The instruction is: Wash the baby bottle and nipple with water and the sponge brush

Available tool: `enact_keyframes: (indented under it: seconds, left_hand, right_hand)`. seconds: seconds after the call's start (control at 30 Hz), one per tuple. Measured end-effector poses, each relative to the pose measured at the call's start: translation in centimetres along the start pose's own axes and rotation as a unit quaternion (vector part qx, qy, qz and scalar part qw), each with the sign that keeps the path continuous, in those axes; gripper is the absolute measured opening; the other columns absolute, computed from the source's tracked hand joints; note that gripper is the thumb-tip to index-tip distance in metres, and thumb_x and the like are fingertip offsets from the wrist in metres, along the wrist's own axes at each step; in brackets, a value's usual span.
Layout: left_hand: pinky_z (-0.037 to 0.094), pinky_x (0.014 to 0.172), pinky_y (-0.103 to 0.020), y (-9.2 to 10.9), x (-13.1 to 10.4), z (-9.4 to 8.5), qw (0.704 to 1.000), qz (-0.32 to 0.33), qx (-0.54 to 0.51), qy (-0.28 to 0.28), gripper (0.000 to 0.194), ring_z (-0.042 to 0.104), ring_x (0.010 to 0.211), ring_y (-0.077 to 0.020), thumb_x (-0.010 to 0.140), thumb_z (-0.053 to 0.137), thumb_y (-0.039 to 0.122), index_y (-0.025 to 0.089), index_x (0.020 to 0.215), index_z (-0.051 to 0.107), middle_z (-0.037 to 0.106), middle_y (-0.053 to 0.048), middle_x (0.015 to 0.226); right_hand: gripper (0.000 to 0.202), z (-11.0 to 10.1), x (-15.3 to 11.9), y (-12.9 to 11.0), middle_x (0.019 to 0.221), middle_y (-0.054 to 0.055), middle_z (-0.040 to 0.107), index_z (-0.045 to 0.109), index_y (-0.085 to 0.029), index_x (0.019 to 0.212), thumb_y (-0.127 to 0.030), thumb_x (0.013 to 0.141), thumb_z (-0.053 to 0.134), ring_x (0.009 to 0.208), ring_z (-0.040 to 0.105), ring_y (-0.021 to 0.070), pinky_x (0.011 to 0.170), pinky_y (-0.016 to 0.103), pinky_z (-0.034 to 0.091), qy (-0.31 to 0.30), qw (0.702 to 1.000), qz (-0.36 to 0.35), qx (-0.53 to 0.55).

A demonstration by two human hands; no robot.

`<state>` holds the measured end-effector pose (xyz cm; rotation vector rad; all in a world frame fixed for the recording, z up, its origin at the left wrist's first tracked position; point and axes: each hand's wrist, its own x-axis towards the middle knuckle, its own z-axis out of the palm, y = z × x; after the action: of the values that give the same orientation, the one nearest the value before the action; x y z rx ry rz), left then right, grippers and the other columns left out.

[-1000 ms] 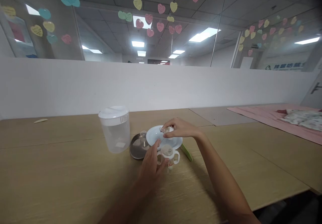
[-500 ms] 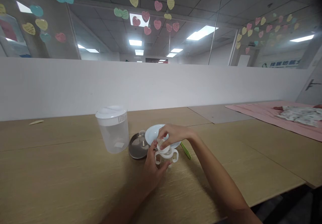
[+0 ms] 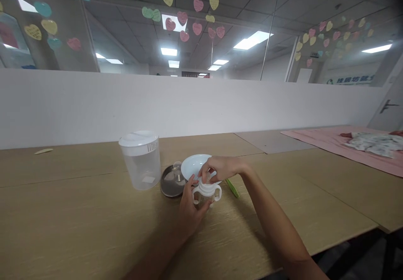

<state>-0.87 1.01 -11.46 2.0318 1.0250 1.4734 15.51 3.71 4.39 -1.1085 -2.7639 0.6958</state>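
Note:
A clear baby bottle (image 3: 206, 200) with two white side handles stands upright on the table in front of me. My left hand (image 3: 189, 206) is wrapped round its left side, thumb low at the front. A white collar (image 3: 208, 187) sits level on the bottle's neck. From above, my right hand (image 3: 217, 169) has its fingers closed on the translucent top over that collar; the fingers partly hide it. Just behind lies a white plate (image 3: 190, 165), partly covered by my right hand. A clear domed cap (image 3: 178, 171) rests in a round metal tray (image 3: 170, 190) beside my left hand.
A tall translucent tub with a white lid (image 3: 140, 162) stands left of the tray. Right of the bottle lies a green brush-like handle (image 3: 232, 189). A pink cloth (image 3: 317, 139) with a patterned garment covers the far right. A white wall (image 3: 189, 108) bounds the table behind.
My right hand has brought the white collar from a tilted position down level onto the bottle's neck, and its fingers are now higher on the top. My left hand keeps its hold.

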Motion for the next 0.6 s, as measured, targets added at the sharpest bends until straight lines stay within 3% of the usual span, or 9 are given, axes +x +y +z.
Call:
enact_keyframes:
  seconds: [0.13, 0.27, 0.47, 0.6]
  left_hand:
    - [0.049, 0.080, -0.031, -0.08, -0.02, 0.04, 1.000, 0.004, 0.002, 0.005, 0.072, 0.058, 0.097, -0.0187, 0.075, 0.067, 0.028, 0.021, 0.136, 0.029, 0.053, -0.011, 0.120]
    - [0.049, 0.079, -0.032, 0.19, 0.03, -0.08, 1.000, 0.002, 0.001, 0.003, 0.070, 0.057, 0.100, -0.0207, 0.074, 0.067, 0.030, 0.020, 0.134, 0.031, 0.053, -0.012, 0.120]
    - [0.049, 0.081, -0.032, 0.41, 0.12, -0.23, 1.000, 0.010, -0.003, 0.002, 0.065, 0.054, 0.108, -0.0225, 0.075, 0.067, 0.028, 0.021, 0.131, 0.035, 0.053, -0.011, 0.120]
    - [0.050, 0.079, -0.032, 0.40, 0.20, -0.33, 1.000, 0.018, 0.011, -0.006, 0.058, 0.056, 0.104, -0.0213, 0.074, 0.067, 0.028, 0.021, 0.126, 0.041, 0.056, -0.009, 0.115]
  right_hand:
    - [0.021, 0.15, 0.17, -0.20, 0.087, 0.003, 0.068, 0.074, -0.016, 0.083, -0.008, 0.071, 0.058, 0.080, 0.059, 0.0134, 0.068, 0.020, 0.043, 0.014, 1.000, -0.014, -0.024]
    - [0.031, 0.38, 0.35, -0.54, 0.079, 0.002, 0.065, 0.074, -0.016, 0.087, -0.001, 0.067, 0.055, 0.073, 0.056, 0.0120, 0.062, 0.019, 0.040, 0.032, 0.998, -0.013, -0.060]
    - [0.049, 0.43, 0.02, -0.98, 0.073, -0.001, 0.061, 0.070, -0.017, 0.095, 0.008, 0.059, 0.047, 0.072, 0.056, 0.0107, 0.060, 0.018, 0.039, 0.051, 0.998, -0.020, -0.007]
    - [0.048, 0.45, 0.05, -0.79, 0.073, -0.002, 0.063, 0.070, -0.018, 0.092, 0.008, 0.058, 0.048, 0.069, 0.056, 0.0106, 0.057, 0.017, 0.038, 0.073, 0.997, -0.003, -0.005]
